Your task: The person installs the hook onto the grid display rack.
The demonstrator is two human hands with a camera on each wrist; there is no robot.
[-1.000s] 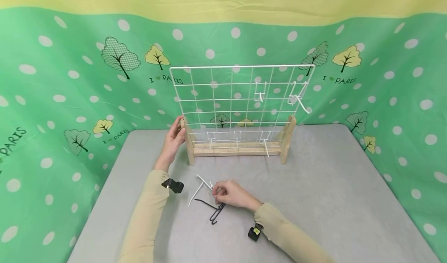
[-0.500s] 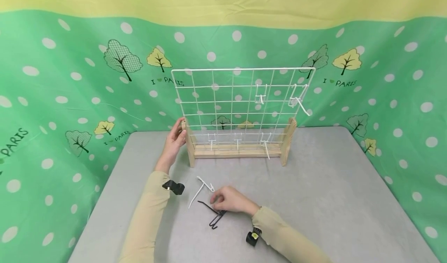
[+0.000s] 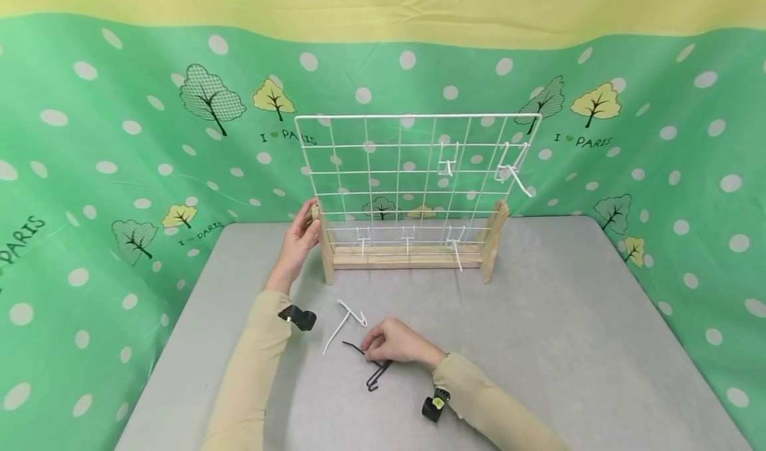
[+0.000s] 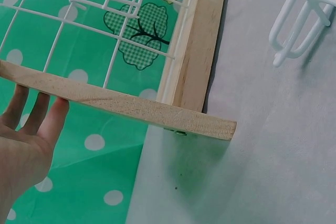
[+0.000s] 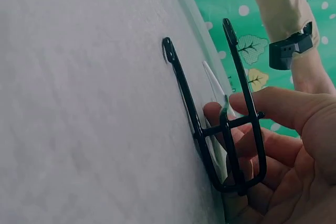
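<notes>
My left hand [image 3: 298, 238] grips the left wooden post [image 4: 121, 99] of a stand that carries a white wire grid [image 3: 413, 171]. In the left wrist view three fingertips press along the post's edge. Low over the table my right hand [image 3: 397, 341] pinches the prong of a black wire display hook [image 5: 228, 129] between thumb and fingers. The hook's double-wire back stands tilted in the right wrist view, one end close to the tabletop. A white display hook [image 3: 346, 321] lies on the table just left of the right hand.
Several white hooks hang on the grid, among them an upper right hook [image 3: 509, 171] and a lower hook [image 3: 456, 248] jutting forward. The stand's wooden base [image 3: 407, 258] rests on the grey table [image 3: 568, 318]. A green dotted curtain [image 3: 658, 138] surrounds the table.
My right hand has shifted slightly toward me and its fingertips have closed on the black hook's prong; the hook has turned and slid a little right. The left hand stays on the post.
</notes>
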